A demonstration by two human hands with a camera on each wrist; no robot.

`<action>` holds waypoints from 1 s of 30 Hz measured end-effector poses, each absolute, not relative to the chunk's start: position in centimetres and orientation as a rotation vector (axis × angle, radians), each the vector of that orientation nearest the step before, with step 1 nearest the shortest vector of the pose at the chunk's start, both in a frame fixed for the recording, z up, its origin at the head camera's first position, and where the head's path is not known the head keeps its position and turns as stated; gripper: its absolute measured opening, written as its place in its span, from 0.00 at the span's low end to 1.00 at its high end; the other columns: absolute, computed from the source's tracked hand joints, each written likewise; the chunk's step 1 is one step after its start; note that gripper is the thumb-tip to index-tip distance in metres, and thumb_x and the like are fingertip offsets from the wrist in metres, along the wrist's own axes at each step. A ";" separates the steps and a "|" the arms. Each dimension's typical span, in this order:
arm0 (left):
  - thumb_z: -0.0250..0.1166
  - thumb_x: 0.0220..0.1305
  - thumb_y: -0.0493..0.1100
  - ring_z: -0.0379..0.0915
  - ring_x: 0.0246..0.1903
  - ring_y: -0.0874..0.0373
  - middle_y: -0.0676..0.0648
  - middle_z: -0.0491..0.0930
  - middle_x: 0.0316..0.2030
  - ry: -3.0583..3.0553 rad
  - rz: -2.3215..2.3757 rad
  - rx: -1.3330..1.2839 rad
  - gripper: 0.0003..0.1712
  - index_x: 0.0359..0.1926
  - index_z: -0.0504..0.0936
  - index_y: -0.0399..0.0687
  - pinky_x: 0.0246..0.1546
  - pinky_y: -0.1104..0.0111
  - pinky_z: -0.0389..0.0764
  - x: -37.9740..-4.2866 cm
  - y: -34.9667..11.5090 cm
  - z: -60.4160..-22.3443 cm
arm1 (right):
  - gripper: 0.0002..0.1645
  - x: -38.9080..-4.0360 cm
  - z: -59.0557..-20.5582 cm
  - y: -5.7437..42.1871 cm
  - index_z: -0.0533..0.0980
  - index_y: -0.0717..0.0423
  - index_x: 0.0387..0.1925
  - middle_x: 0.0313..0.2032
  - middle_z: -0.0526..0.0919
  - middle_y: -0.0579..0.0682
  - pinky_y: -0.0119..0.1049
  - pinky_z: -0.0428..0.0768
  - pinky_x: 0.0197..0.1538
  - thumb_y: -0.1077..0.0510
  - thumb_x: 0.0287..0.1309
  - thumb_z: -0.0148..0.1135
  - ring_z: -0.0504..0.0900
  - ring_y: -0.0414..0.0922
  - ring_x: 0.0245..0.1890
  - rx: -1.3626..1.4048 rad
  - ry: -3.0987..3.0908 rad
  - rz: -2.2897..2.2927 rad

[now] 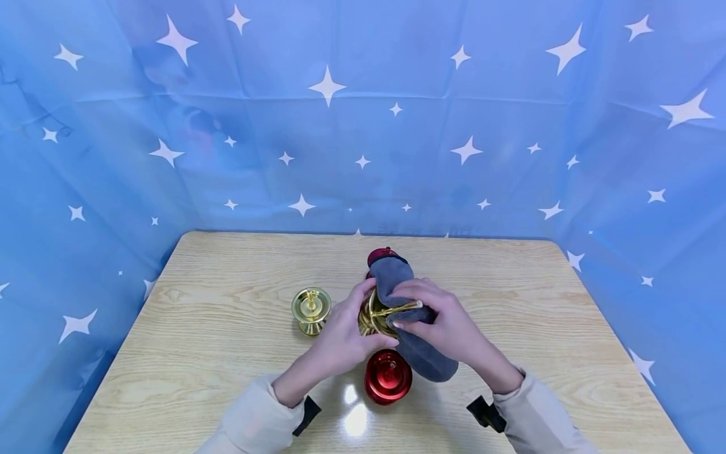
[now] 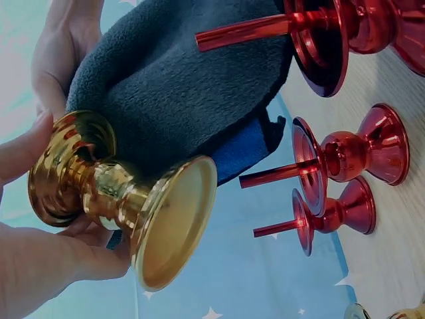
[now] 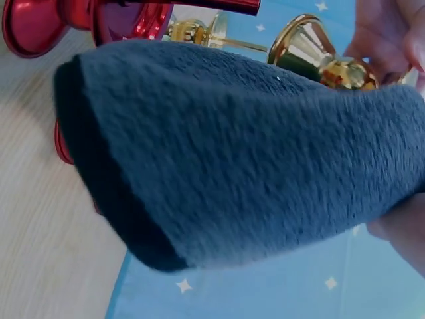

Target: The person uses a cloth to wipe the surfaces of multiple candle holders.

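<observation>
Tilted over the table, a gold candlestick (image 1: 367,320) is gripped by my left hand (image 1: 340,340), thumb and fingers around its upper cup. Its thin spike points right, toward my right hand (image 1: 448,321). That hand pinches a dark grey cloth (image 1: 425,358), which lies against the candlestick's cup and hangs down on both sides of the fingers. In the left wrist view the candlestick's round flared base (image 2: 176,222) faces the camera. The fluffy cloth (image 3: 252,159) fills most of the right wrist view and hides part of the right hand there.
A second gold candlestick (image 1: 311,308) stands upright left of my hands. A red candlestick (image 1: 388,378) stands close in front of them, another red one (image 1: 381,254) behind, partly covered. Three red candlesticks, including a middle one (image 2: 345,156), show in the left wrist view.
</observation>
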State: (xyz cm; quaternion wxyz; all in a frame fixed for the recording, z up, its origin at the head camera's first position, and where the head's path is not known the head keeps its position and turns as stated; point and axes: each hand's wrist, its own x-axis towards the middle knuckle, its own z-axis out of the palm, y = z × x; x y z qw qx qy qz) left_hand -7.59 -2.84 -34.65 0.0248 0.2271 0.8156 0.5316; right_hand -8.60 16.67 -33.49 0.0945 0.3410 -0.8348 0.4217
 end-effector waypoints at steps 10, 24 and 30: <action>0.73 0.46 0.46 0.65 0.55 0.46 0.36 0.69 0.55 2.509 1.611 0.752 0.46 0.62 0.60 0.35 0.52 0.53 0.68 -7.7 -3.0 -34.3 | 0.19 -8.8 -33.9 16.5 0.78 0.54 0.39 0.42 0.78 0.48 0.36 0.72 0.51 0.71 0.42 0.68 0.73 0.45 0.46 1.021 -2.442 1.327; 0.72 0.48 0.47 0.69 0.52 0.47 0.38 0.71 0.55 2.612 1.449 0.782 0.44 0.62 0.61 0.35 0.50 0.58 0.72 -8.2 -2.8 -33.3 | 0.16 -9.5 -33.8 17.2 0.79 0.56 0.37 0.40 0.78 0.50 0.31 0.74 0.48 0.71 0.44 0.67 0.75 0.44 0.44 0.992 -2.406 1.543; 0.73 0.46 0.45 0.70 0.51 0.47 0.38 0.72 0.53 2.654 1.421 0.752 0.44 0.61 0.63 0.33 0.50 0.58 0.72 -8.5 -2.7 -33.3 | 0.16 -9.7 -33.4 18.1 0.78 0.57 0.37 0.41 0.77 0.51 0.33 0.77 0.46 0.73 0.44 0.66 0.74 0.44 0.46 0.948 -2.420 1.660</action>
